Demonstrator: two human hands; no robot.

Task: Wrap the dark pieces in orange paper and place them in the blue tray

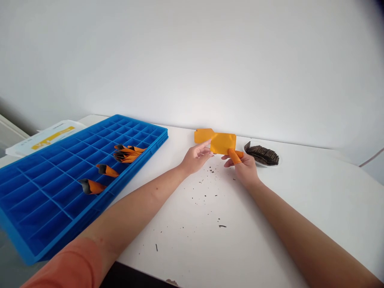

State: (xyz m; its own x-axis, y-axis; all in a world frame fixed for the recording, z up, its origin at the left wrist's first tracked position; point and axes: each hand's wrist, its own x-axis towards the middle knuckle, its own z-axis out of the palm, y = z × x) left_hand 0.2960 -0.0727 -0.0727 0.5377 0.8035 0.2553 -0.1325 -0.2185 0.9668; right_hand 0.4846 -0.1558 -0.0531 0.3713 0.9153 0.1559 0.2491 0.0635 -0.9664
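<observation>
My right hand (246, 168), with orange finger cots on its thumb and a finger, pinches a thin orange rectangular card (223, 143) by its lower right corner. At the card's left edge is my left hand (196, 157), its thumb and fingers closed about that edge. Behind, another orange piece (203, 135) lies on the table, partly covered by the raised card. Close to my right hand, a fanned stack of thin dark sheets (262, 155) rests in a shallow clear dish.
On the left stands a large blue compartment tray (164, 135). Several curled orange-and-black pieces (127, 153) sit in its near-right compartments. Beyond it lies a white and yellow packet (54, 138). Dark crumbs (211, 171) are scattered over the white table (192, 240); a wall rises behind.
</observation>
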